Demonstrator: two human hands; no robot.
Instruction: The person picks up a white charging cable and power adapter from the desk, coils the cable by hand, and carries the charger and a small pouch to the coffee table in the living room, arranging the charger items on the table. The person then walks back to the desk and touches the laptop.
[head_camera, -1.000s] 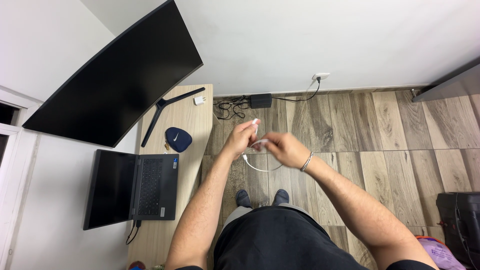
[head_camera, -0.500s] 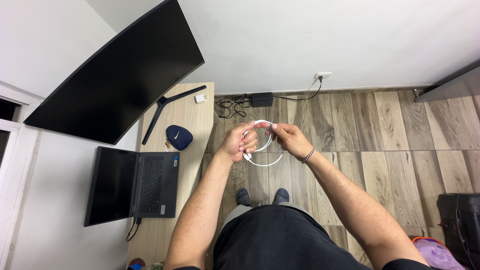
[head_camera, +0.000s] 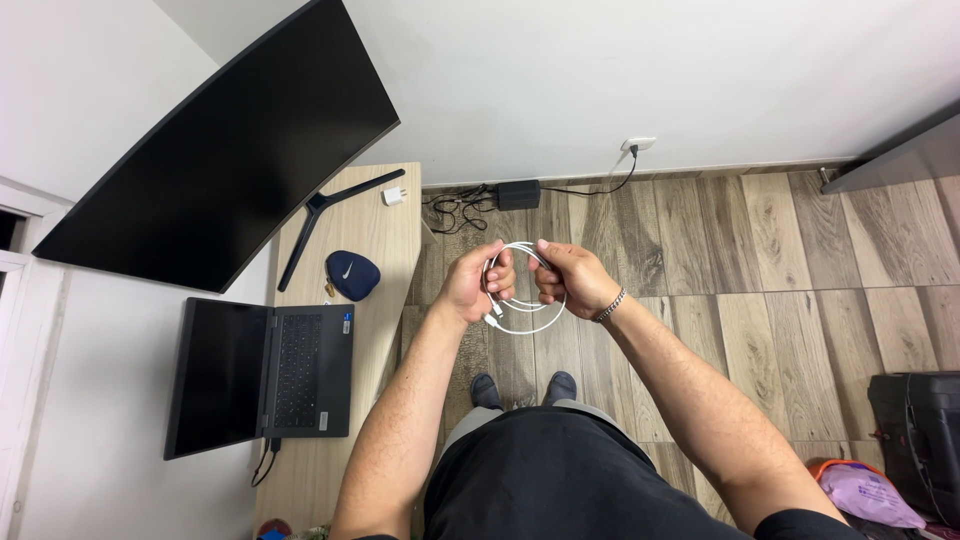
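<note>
left hand (head_camera: 472, 283): closed around one side of a white cable (head_camera: 528, 322) wound into loose loops, held in the air above the wooden floor (head_camera: 760, 260), in front of the person's body.
right hand (head_camera: 567, 275): gripping the opposite side of the same coil, fingers curled over the strands near the top of the loops.
cable position: off the counter (head_camera: 372, 235) entirely, just to its right, hanging between the two hands; a plug end pokes out below the left hand.
risk, loops springing: the coil looks slack, so a lighter grip on either side would probably let the turns fall open and tangle.
risk, dangling plug: the free end hangs loose and could catch in a loop, likely making a knot.
risk, drop: with no surface beneath, a slip would send the cable to the floor near the feet.
risk, kink: pinching the strands tight at one spot may bend the cable sharply.
nearby: dark laptop (head_camera: 262, 378), curved monitor (head_camera: 215, 150), blue pouch (head_camera: 351, 275) and small white charger (head_camera: 393, 196) sit on the counter, well apart from the hands.
</note>
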